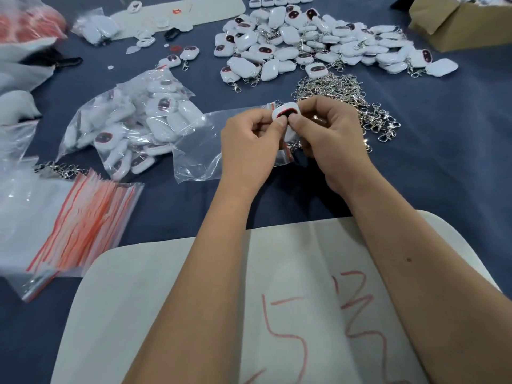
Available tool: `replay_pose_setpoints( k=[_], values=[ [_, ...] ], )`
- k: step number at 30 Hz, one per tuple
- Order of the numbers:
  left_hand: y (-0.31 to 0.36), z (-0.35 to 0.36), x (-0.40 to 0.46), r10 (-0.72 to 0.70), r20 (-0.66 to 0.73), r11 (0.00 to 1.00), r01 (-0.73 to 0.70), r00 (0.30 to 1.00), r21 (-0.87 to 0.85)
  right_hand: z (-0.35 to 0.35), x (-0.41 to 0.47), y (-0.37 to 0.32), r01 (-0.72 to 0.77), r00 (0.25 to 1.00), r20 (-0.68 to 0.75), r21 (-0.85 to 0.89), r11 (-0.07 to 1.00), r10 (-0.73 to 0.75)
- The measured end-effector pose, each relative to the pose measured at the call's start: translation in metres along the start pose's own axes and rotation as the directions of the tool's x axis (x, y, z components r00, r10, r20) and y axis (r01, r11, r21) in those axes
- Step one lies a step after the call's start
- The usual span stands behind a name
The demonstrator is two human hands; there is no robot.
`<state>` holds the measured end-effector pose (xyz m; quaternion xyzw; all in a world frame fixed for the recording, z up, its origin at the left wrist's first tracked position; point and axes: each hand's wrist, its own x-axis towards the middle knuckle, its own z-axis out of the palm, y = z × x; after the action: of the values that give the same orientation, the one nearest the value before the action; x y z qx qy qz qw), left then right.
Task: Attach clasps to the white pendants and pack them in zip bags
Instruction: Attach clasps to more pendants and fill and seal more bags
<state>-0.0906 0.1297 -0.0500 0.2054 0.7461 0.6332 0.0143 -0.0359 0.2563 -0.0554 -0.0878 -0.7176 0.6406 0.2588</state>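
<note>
Both hands meet at the table's middle over a clear zip bag (199, 151) with a red strip. My left hand (249, 145) and my right hand (329, 134) pinch one white pendant (285, 110) with a dark red face, held at the bag's mouth. Part of its chain shows below my fingers. A heap of silver clasps (346, 103) lies just right of my right hand. Behind it spreads a pile of white pendants with clasps (304, 45).
A big clear bag of pendants (130, 126) lies left of the hands. A stack of empty red-striped zip bags (83, 217) sits at the near left. A cardboard box (460, 20) stands at the far right. A white sheet with red writing (277, 300) lies under my forearms.
</note>
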Motion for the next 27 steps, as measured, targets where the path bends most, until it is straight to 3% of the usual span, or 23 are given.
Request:
replay_pose_setpoints(
  k=[9,19,23,27],
  values=[
    [0.001,-0.004,0.003,-0.028,-0.074,0.997,0.023,0.997,-0.07,0.009,-0.004,0.0,-0.025,0.999,0.046,0.117,0.993,0.02],
    [0.003,-0.006,0.003,-0.054,-0.097,0.989,0.041,0.994,-0.139,0.011,-0.005,0.001,-0.008,0.996,0.086,0.126,0.992,-0.003],
    [0.003,-0.005,0.003,-0.035,-0.114,0.996,0.025,0.993,-0.084,0.011,-0.004,0.003,-0.013,0.997,0.078,0.089,0.996,0.006],
    [0.001,0.002,0.001,-0.012,-0.159,0.996,0.026,0.987,0.082,0.011,0.0,0.007,-0.029,1.0,-0.008,-0.033,0.999,0.029]
  ],
)
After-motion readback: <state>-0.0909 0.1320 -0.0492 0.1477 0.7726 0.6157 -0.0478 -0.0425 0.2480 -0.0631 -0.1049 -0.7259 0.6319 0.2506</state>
